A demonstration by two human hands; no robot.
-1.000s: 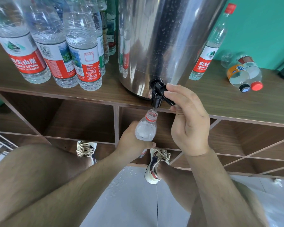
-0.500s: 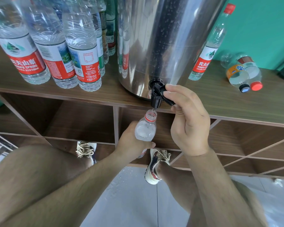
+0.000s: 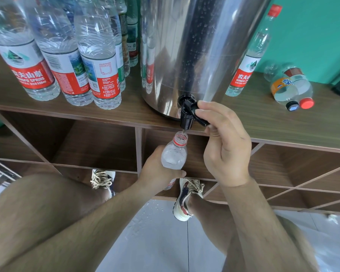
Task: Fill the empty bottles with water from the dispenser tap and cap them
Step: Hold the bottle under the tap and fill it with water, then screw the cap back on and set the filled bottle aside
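Note:
A steel water dispenser [image 3: 194, 52] stands on the wooden shelf top [image 3: 283, 122], its black tap [image 3: 187, 114] hanging over the front edge. My left hand [image 3: 157, 169] grips an uncapped clear bottle [image 3: 175, 156] with a red neck ring, its mouth right under the tap. A thin stream of water runs into it, and water stands high in the bottle. My right hand [image 3: 224, 142] holds the tap's black lever between thumb and fingers.
Several capped water bottles [image 3: 98, 61] with red labels stand left of the dispenser. One upright red-capped bottle [image 3: 251, 55] stands to its right, and two bottles [image 3: 290, 91] lie on their sides farther right. Open shelf compartments lie below. Water drops spot the floor tiles [image 3: 155, 242].
Almost nothing has moved; both hands stay in place while water keeps running into the bottle.

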